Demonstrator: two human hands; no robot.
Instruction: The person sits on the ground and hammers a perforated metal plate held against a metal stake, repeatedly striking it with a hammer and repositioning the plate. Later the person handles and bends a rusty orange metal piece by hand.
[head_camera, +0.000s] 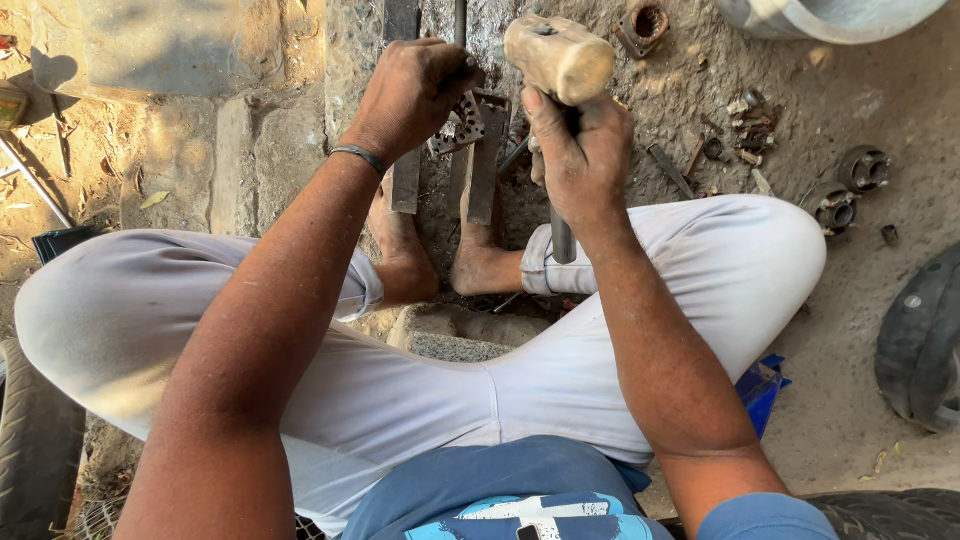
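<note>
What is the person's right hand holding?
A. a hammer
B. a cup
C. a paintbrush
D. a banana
A: the right hand grips the dark handle of a hammer, its blunt head raised above the metal bars on the ground, while the left hand steadies a metal piece there.

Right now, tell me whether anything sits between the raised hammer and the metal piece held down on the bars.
Nothing visible does. The right hand holds the hammer raised above the toothed metal piece, which the left hand steadies on the flat steel bars. Only the left hand's fingers lie close beside that piece.
</note>
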